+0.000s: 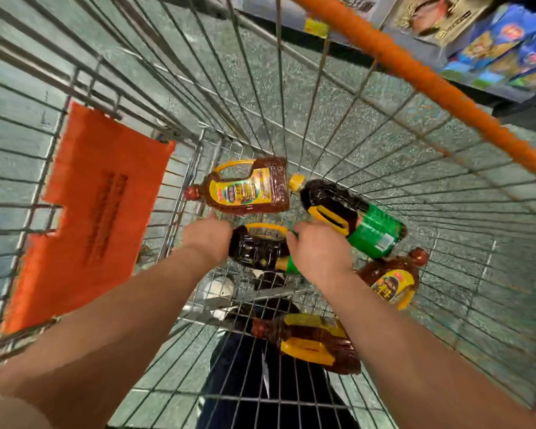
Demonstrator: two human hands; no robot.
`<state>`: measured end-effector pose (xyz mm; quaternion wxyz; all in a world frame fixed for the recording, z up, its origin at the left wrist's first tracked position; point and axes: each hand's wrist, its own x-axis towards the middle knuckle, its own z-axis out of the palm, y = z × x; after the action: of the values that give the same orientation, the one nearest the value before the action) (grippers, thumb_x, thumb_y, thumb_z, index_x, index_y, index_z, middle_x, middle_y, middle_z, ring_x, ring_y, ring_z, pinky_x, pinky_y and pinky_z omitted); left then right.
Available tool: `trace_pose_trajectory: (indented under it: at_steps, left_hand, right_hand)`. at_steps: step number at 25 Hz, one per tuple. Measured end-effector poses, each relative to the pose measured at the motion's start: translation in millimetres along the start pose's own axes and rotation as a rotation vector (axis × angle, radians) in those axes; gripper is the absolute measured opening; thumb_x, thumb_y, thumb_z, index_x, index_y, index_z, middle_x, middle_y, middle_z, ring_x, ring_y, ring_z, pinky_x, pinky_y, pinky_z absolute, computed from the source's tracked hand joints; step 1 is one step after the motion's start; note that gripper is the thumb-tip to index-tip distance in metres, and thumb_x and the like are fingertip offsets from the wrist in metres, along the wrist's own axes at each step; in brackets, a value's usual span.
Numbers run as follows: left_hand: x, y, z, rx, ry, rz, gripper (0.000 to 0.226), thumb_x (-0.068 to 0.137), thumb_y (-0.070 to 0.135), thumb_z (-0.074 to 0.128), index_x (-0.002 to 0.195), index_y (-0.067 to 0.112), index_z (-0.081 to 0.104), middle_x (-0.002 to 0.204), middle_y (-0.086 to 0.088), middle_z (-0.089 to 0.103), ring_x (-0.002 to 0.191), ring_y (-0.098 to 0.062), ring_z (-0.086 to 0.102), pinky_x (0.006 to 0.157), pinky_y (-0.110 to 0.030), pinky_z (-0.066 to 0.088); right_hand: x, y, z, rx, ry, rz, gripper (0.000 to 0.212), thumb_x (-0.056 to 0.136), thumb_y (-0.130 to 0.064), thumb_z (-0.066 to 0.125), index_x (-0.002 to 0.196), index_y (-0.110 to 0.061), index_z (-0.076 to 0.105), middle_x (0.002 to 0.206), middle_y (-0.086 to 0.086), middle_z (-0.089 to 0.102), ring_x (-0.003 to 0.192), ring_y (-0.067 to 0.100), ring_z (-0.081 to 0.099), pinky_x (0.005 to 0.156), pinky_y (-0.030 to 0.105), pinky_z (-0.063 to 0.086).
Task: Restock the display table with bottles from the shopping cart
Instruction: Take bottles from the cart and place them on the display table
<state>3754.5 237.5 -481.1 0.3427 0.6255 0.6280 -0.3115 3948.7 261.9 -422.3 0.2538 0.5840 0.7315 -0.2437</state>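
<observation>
Bottles lie on their sides on the wire floor of the shopping cart [260,88], five in the head view. A brown bottle with a yellow label [248,188], red cap and yellow handle lies farthest in, near the cart's end wall. Just beside it to the right lies a dark bottle with a green label [362,216] and a yellow handle, and nearer the camera lies a second dark bottle [260,247], between the two hands. Two more brown bottles lie closer to the person: one at the right wall [393,278] and one near the lower middle [310,342], both with yellow labels and handles.

The left hand [208,236] reaches down beside the second dark bottle's left end, seen from the back; whether this grip is pinching anything cannot be told. The right hand [316,249] lies against the same bottle's right end, by its yellow handle, its fingers hidden, so its grip cannot be told either.

The cart is bare metal wire with an orange handle bar [415,72] across the upper right and an orange plastic flap [96,212] on the left wall. Through the mesh shows a grey-green speckled floor [446,125]. At the upper right stand store shelves with blue packages [508,41].

Dark print on the flap and the characters on the labels are too blurred to read
</observation>
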Motion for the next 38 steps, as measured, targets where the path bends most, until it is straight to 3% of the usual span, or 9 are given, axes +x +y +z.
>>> trace_pose_trajectory:
  at_steps: [4,7,13,18,23,26,29,31,38]
  left_hand:
    - [-21,-1,-4,-0.061,0.064,0.089,0.023,0.089,0.022,0.058,0.112,0.024,0.054,0.091,0.000,0.048,0.084,-0.025,0.059,0.069,-0.034,0.045]
    - [-38,4,-22,-0.062,0.098,0.164,0.021,0.088,0.022,0.056,0.108,0.022,0.051,0.078,0.005,0.045,0.074,-0.021,0.050,0.064,-0.032,0.045]
    - [-79,27,-62,-0.150,0.057,0.237,0.038,0.084,0.030,0.065,0.112,0.013,0.046,0.079,0.001,0.048,0.080,-0.025,0.056,0.064,-0.032,0.043]
    - [-120,42,-84,-0.107,0.069,0.392,0.036,0.080,0.025,0.068,0.107,0.015,0.046,0.085,-0.004,0.056,0.089,-0.029,0.063,0.061,-0.033,0.042]
    - [-177,38,-116,0.004,0.292,0.490,0.044,0.083,0.044,0.064,0.114,0.018,0.047,0.067,0.005,0.042,0.072,-0.024,0.055,0.053,-0.030,0.033]
    - [-225,20,-145,0.003,0.471,0.435,0.042,0.081,0.055,0.060,0.106,0.023,0.050,0.079,0.000,0.061,0.079,-0.026,0.064,0.055,-0.029,0.037]
    - [-293,3,-173,-0.129,0.667,0.371,0.042,0.074,0.066,0.060,0.091,0.028,0.051,0.066,0.004,0.058,0.069,-0.022,0.064,0.058,-0.028,0.048]
    - [-339,-6,-193,-0.250,0.819,0.311,0.041,0.071,0.065,0.067,0.083,0.028,0.055,0.058,0.007,0.050,0.064,-0.021,0.063,0.052,-0.025,0.038]
    - [-505,-26,-226,-0.490,1.085,0.070,0.050,0.065,0.071,0.062,0.088,0.027,0.066,0.069,0.001,0.065,0.075,-0.025,0.063,0.063,-0.037,0.049]
  right_hand:
    - [6,-18,-6,-0.023,-0.126,-0.027,0.031,0.095,-0.046,0.048,0.112,-0.023,0.062,0.095,0.004,0.067,0.087,0.027,0.065,0.060,0.030,0.045]
    - [10,-23,-5,0.040,-0.145,-0.053,0.025,0.095,-0.025,0.053,0.118,-0.028,0.061,0.099,0.004,0.068,0.092,0.028,0.065,0.063,0.031,0.046]
    - [9,-9,-47,-0.223,-0.235,-0.199,0.017,0.087,-0.006,0.052,0.100,-0.010,0.063,0.100,0.009,0.063,0.095,0.031,0.063,0.066,0.036,0.049]
    - [-41,6,-60,-0.260,-0.331,-0.264,0.015,0.082,-0.015,0.053,0.093,-0.009,0.061,0.095,0.011,0.065,0.089,0.032,0.064,0.070,0.036,0.054]
    - [-84,0,-84,-0.168,-0.223,-0.296,0.021,0.081,-0.020,0.054,0.098,-0.010,0.059,0.092,0.010,0.065,0.089,0.032,0.063,0.071,0.035,0.054]
    - [-113,-21,-124,-0.088,-0.120,-0.297,0.018,0.079,-0.015,0.055,0.096,-0.011,0.058,0.090,0.013,0.064,0.088,0.034,0.062,0.070,0.037,0.054]
    - [-155,-45,-183,-0.101,0.081,-0.373,0.021,0.081,-0.018,0.056,0.101,-0.015,0.061,0.095,0.012,0.067,0.094,0.034,0.062,0.071,0.035,0.049]
    - [-184,-62,-219,-0.076,0.231,-0.431,0.020,0.081,-0.019,0.055,0.100,-0.017,0.062,0.093,0.010,0.068,0.093,0.035,0.062,0.070,0.037,0.049]
    - [-309,-129,-313,-0.143,0.487,-0.602,0.006,0.085,-0.019,0.052,0.082,-0.019,0.047,0.092,0.011,0.064,0.092,0.035,0.061,0.061,0.034,0.038]
